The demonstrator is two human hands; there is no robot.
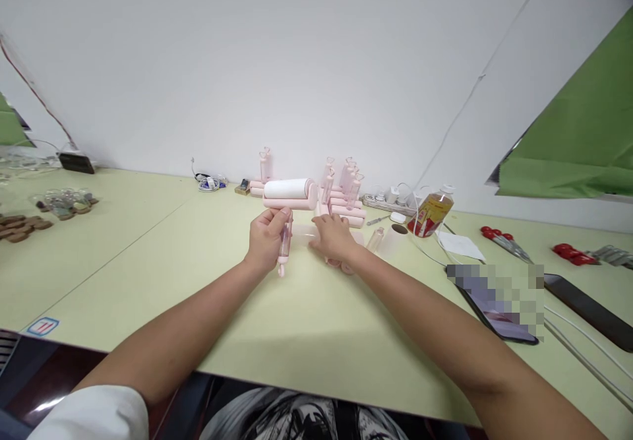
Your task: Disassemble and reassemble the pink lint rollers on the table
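Observation:
My left hand [267, 239] is closed round the pink handle of a lint roller [289, 196], holding it upright so its white roll lies across the top. My right hand [333, 239] rests palm down on the pale green table [306, 321], fingers curled over a clear pink cover [309, 234] lying beside the roller. Just behind both hands stands a cluster of more pink lint rollers [343, 192], some stacked flat, some with handles up.
A clear cup [393, 239], a bottle of amber liquid [431, 212] and a power strip [388, 202] sit to the right. Further right lie a phone [494, 305], a dark tablet [588, 311], white cables and red-handled scissors [504, 242]. Small brown items [22, 225] lie far left.

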